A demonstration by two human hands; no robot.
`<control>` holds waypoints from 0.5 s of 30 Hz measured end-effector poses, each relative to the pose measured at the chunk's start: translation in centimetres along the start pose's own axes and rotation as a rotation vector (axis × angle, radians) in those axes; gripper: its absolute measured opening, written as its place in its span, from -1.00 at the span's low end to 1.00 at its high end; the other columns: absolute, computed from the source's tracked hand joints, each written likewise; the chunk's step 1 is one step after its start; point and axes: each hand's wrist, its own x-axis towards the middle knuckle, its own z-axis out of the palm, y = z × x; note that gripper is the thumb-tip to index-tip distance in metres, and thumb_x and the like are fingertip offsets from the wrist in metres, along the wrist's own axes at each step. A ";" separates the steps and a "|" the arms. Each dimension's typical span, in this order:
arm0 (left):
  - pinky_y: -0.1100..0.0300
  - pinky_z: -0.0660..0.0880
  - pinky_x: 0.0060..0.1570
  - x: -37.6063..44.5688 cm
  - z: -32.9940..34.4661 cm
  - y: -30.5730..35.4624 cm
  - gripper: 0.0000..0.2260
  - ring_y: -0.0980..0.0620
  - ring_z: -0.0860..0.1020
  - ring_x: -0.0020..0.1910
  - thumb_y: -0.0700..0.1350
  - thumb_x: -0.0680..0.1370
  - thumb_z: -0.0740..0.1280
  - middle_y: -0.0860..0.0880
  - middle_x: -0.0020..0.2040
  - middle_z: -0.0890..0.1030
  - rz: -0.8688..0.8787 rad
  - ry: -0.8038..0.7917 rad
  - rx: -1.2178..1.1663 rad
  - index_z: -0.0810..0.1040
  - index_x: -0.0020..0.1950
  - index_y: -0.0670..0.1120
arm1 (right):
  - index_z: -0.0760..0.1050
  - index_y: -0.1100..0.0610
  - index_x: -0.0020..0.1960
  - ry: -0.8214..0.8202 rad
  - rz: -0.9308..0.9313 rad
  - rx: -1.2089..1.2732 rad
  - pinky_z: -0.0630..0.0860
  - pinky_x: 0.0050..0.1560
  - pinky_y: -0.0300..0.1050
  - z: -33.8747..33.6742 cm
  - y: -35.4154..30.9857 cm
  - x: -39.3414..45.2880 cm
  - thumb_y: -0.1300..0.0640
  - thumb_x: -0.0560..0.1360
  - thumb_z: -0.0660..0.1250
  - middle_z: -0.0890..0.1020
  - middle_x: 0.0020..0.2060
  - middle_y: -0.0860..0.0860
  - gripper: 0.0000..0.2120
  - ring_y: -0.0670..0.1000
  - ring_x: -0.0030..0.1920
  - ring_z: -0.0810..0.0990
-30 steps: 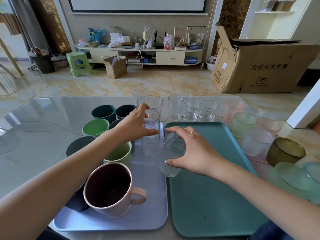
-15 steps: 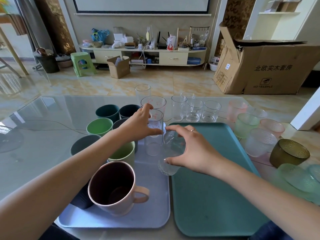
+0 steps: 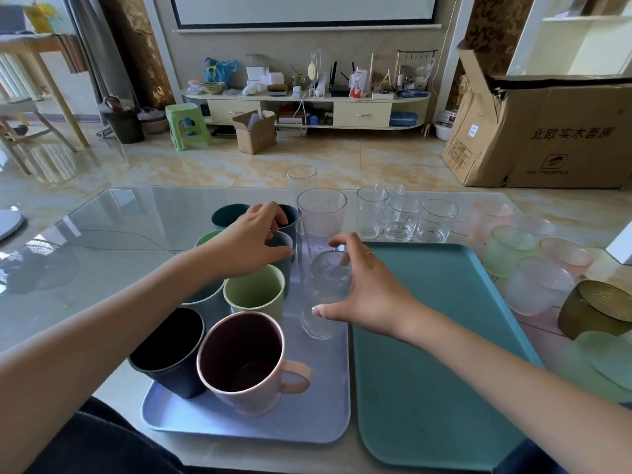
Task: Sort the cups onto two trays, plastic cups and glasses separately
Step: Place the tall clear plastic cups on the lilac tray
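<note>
Right hand (image 3: 367, 294) has its grip round a clear tumbler (image 3: 328, 295), thumb low on the near side and fingers curled over the far rim; the tumbler is upright over the right edge of the lavender tray (image 3: 273, 429). Left hand (image 3: 253, 241) reaches over the dark cups at the tray's far end with fingers curled downward; whether its grip has closed on a cup rim or on nothing, I cannot tell.

Largest is the glass surface (image 3: 102, 268), which carries both trays side by side. Next, the teal tray (image 3: 427, 371) lies to the right, touching or just beside the lavender one. On the lavender tray stand a pink mug (image 3: 246, 364) with its handle pointing right, a black cup (image 3: 167, 350) touching it on the left, and a pale green cup (image 3: 254, 290) behind them. A grey-blue cup (image 3: 205, 297) is partly hidden by the left forearm. Farther back are a dark teal cup (image 3: 229, 213) and a navy cup (image 3: 289, 217). A tall clear glass (image 3: 316, 248) stands just behind the held tumbler.

Beyond the teal tray, a cluster of small clear glasses (image 3: 403, 217) sits on the surface. To the right are frosted glasses in green (image 3: 509, 248), pink (image 3: 566, 254) and white (image 3: 537, 289), then an amber glass bowl (image 3: 598, 313).
</note>
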 end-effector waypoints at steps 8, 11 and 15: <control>0.42 0.35 -0.27 -2.4 0.5 -0.3 -0.88 0.24 0.46 -0.31 0.02 0.42 0.42 0.16 -0.32 0.52 0.063 -0.325 0.173 0.55 -0.17 0.01 | 0.10 -0.10 0.28 0.006 -0.002 -0.010 0.50 0.11 0.03 1.6 0.1 0.3 -0.01 0.25 0.57 0.30 0.29 0.01 -0.20 0.02 0.12 0.46; 0.39 0.39 -0.24 -2.3 0.8 -0.5 -0.86 0.21 0.49 -0.30 0.04 0.42 0.42 0.15 -0.32 0.54 0.041 -0.357 0.149 0.52 -0.21 0.02 | 0.07 -0.11 0.31 0.010 -0.011 0.007 0.50 0.12 0.02 1.9 0.1 0.4 0.00 0.27 0.56 0.25 0.34 0.01 -0.17 0.04 0.18 0.46; 0.42 0.37 -0.28 -2.3 0.6 -0.7 -0.87 0.29 0.48 -0.40 0.01 0.42 0.43 0.16 -0.38 0.54 0.034 -0.384 0.110 0.52 -0.25 0.04 | 0.03 -0.12 0.34 -0.029 -0.022 0.021 0.43 0.12 -0.13 2.4 0.3 0.2 -0.02 0.30 0.55 0.30 0.27 0.01 -0.15 -0.01 0.22 0.45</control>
